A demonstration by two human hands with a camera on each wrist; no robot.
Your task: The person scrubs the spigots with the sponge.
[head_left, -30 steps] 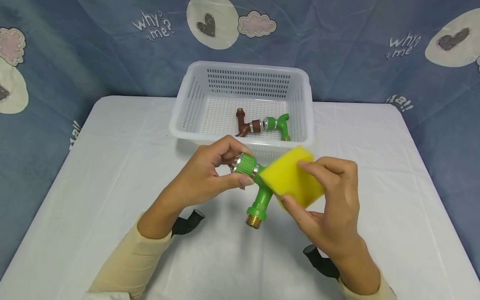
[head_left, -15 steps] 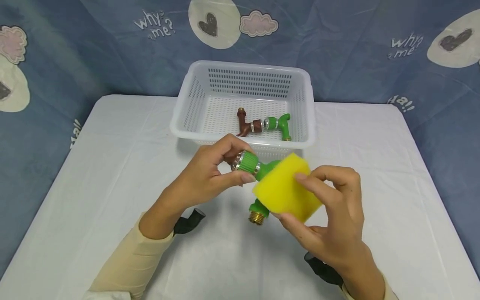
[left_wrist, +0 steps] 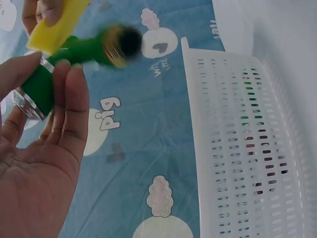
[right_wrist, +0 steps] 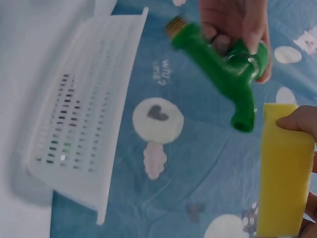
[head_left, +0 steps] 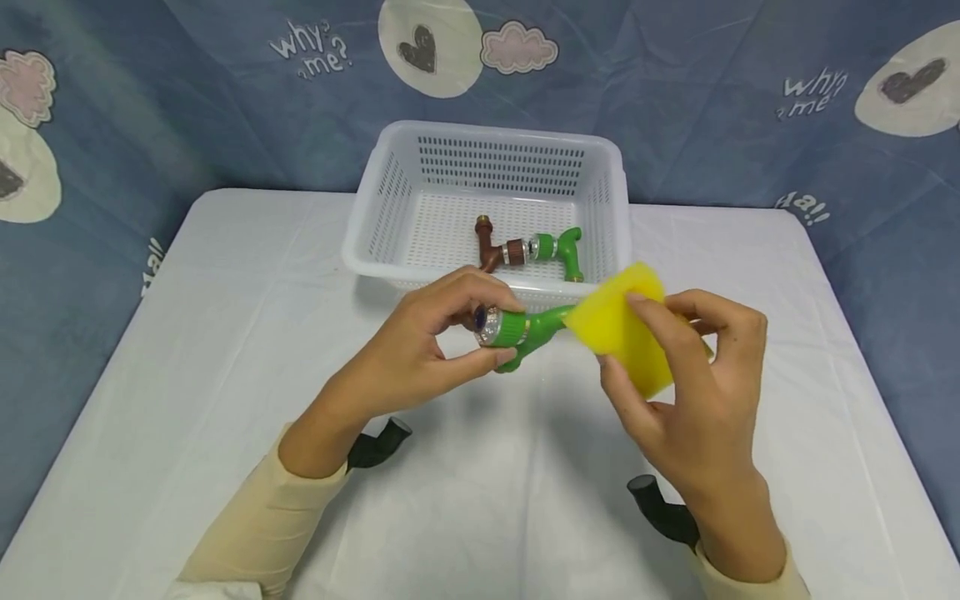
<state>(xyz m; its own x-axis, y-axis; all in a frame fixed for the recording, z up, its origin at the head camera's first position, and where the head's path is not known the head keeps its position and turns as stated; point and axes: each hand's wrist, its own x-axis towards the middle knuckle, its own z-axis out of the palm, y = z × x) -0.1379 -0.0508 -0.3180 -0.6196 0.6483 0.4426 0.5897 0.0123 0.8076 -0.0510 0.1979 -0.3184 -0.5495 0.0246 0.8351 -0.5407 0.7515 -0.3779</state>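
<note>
My left hand (head_left: 420, 350) grips a green plastic tap (head_left: 536, 331) by its ribbed collar, held up over the table. In the head view the tap's spout points right, and its brass threaded end is hidden; the right wrist view shows that brass thread (right_wrist: 177, 28). A yellow sponge (head_left: 626, 329) is pinched between the thumb and fingers of my right hand (head_left: 701, 383). Its corner overlaps the spout tip in the head view, while the right wrist view has a gap between sponge (right_wrist: 285, 173) and spout (right_wrist: 243, 123).
Behind the hands stands a white slotted basket (head_left: 495, 132) on the white-covered table (head_left: 262, 283). Inside it lie a brown tap (head_left: 487, 250) and a second green tap (head_left: 570, 252). A blue patterned cloth (head_left: 675, 108) hangs behind the table.
The left hand has turned the tap, swinging its brass end away from view. The sponge first slid down over the tap's body, then moved up and right to the spout tip.
</note>
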